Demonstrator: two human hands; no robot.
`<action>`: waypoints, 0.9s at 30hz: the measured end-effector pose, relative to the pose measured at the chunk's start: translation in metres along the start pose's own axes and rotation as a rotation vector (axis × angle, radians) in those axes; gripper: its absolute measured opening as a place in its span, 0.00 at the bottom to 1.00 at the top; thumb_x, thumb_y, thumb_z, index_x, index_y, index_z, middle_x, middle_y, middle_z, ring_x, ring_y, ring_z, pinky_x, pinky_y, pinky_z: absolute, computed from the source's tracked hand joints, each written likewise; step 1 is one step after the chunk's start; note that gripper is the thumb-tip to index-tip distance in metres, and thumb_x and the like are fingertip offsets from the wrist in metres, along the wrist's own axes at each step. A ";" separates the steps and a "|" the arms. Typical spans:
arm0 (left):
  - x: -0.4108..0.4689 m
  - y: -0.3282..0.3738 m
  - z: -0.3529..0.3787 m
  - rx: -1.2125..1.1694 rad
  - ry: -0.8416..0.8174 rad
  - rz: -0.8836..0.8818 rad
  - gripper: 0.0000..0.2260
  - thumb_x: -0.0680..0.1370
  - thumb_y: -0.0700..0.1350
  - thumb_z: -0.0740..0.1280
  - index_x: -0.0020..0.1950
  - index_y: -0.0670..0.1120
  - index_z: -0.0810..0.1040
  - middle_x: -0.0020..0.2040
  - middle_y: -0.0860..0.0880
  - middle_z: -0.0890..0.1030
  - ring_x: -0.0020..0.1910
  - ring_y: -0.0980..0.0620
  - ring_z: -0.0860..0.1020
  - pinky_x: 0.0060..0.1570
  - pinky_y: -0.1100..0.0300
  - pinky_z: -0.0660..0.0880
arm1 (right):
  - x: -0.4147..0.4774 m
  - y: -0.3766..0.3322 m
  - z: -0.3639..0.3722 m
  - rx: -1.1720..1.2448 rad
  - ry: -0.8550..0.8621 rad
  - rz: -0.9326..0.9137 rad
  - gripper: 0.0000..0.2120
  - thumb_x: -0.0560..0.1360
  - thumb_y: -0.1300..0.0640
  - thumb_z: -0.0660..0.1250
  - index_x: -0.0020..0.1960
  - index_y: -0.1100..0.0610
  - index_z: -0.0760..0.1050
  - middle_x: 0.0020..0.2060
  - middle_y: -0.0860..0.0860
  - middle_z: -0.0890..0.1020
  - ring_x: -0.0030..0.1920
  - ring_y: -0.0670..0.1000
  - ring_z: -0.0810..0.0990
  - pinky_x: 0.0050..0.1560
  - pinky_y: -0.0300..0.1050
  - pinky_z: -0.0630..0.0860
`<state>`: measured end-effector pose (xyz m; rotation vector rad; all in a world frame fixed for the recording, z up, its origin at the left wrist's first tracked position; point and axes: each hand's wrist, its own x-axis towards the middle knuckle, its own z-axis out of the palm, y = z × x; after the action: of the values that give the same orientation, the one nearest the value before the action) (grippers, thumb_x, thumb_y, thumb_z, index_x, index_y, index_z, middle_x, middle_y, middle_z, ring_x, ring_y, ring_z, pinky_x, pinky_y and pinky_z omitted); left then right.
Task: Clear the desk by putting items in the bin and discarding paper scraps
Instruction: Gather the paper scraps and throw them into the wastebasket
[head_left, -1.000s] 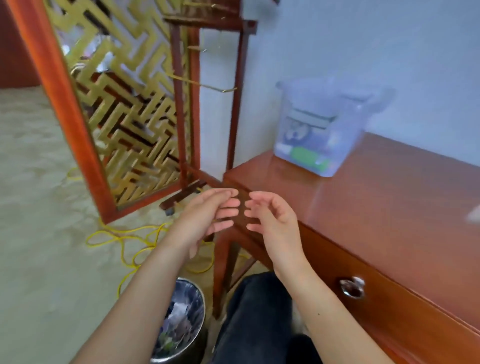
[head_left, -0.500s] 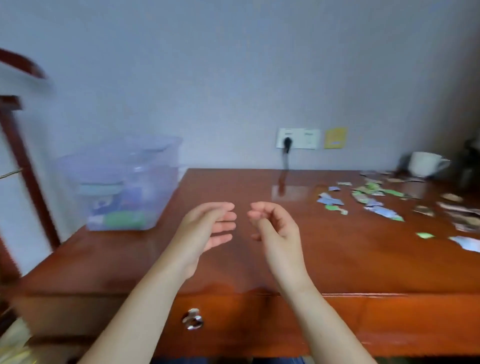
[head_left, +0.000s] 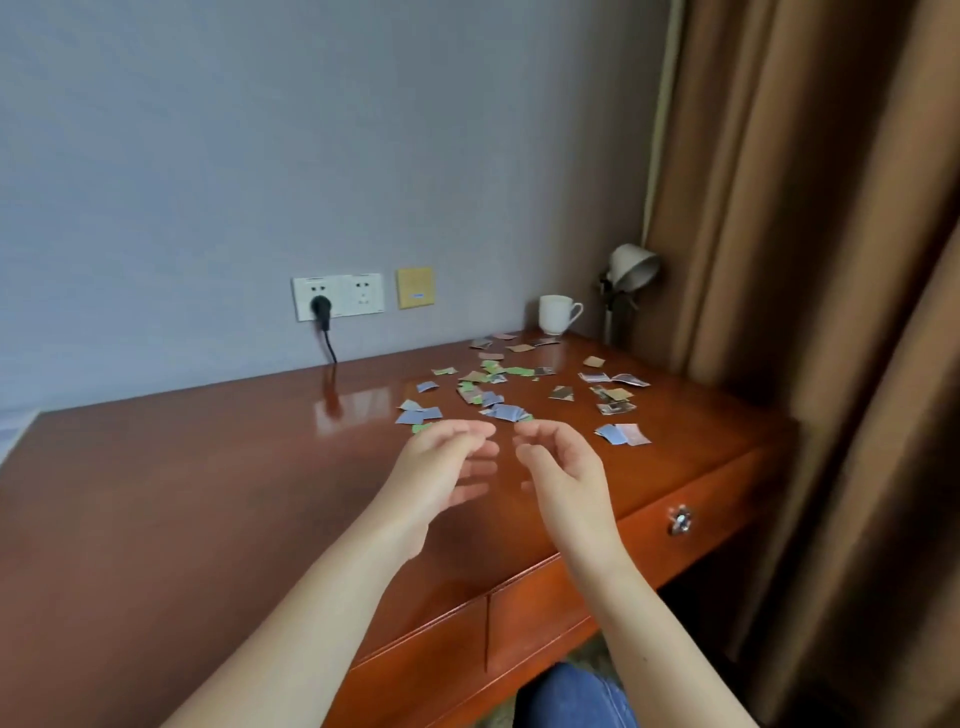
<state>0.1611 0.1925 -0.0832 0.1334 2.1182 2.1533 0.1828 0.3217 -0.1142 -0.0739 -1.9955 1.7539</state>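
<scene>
Left hand (head_left: 441, 470) and right hand (head_left: 563, 467) are hovering empty, fingers loosely curled, above the desk (head_left: 208, 467); paper scraps (head_left: 506, 412) are lying scattered just beyond, probably light, flimsy, best pinched at edges.

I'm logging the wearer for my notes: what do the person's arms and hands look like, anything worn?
Both forearms are bare, with no sleeve in view. The left hand and right hand carry no glove, watch, bracelet or visible ring; the fingers are bare. Blue trousers show at the bottom edge.
</scene>
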 end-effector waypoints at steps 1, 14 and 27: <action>0.006 -0.001 0.010 0.011 -0.013 0.001 0.08 0.80 0.42 0.62 0.56 0.46 0.80 0.52 0.45 0.83 0.51 0.48 0.82 0.55 0.51 0.80 | 0.006 0.004 -0.008 -0.020 0.017 0.003 0.08 0.79 0.58 0.63 0.53 0.47 0.78 0.48 0.41 0.81 0.51 0.43 0.80 0.54 0.44 0.80; 0.095 -0.030 0.124 0.138 -0.086 0.000 0.09 0.80 0.42 0.63 0.60 0.49 0.77 0.53 0.50 0.81 0.50 0.54 0.80 0.48 0.63 0.79 | 0.107 0.065 -0.114 -0.380 0.050 0.143 0.12 0.78 0.56 0.65 0.61 0.50 0.74 0.54 0.47 0.79 0.50 0.44 0.77 0.45 0.34 0.74; 0.171 -0.064 0.152 0.408 -0.040 0.153 0.08 0.80 0.44 0.63 0.55 0.57 0.76 0.54 0.55 0.80 0.52 0.53 0.79 0.53 0.54 0.80 | 0.181 0.110 -0.102 -1.141 0.060 0.227 0.34 0.71 0.33 0.67 0.72 0.47 0.66 0.68 0.48 0.72 0.67 0.52 0.69 0.61 0.46 0.73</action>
<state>0.0156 0.3688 -0.1481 0.3808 2.5689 1.7370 0.0323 0.4977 -0.1552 -0.7180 -2.7318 0.4839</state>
